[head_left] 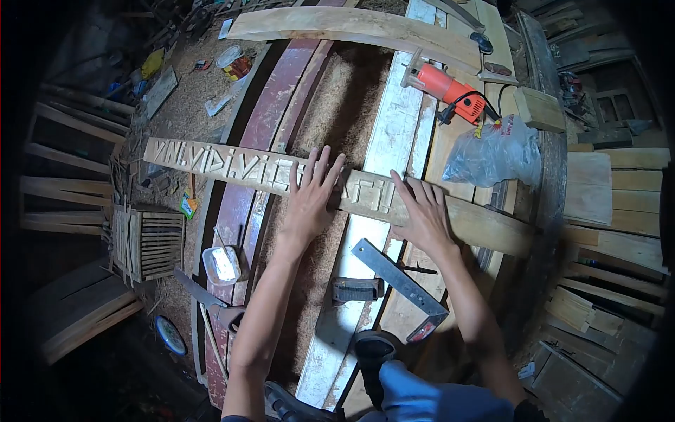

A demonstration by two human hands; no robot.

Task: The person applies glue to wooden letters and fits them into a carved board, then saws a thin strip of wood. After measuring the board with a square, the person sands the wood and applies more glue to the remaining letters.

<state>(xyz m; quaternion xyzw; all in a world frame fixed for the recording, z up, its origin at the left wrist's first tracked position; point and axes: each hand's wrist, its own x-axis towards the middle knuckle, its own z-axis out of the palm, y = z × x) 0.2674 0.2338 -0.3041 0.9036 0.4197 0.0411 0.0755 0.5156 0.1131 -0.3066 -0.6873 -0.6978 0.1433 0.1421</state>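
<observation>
**Lettered board lay across the centre**

From my remote seat I saw the lettered board run from ten o'clock to just past three, crossing over a maroon plank and a white plank. The left hand rested on its lettering near the centre, fingers spread wide, gripping nothing that I could see. The right hand lay beside the last letters, toward three o'clock, fingers slightly apart across the wood; I couldn't tell whether its thumb hooked underneath. A metal square lay near five o'clock, a dark block beside it toward six. A red power tool lay at one, near a plastic bag at two. Toward eight were a tub and a handsaw.
</observation>
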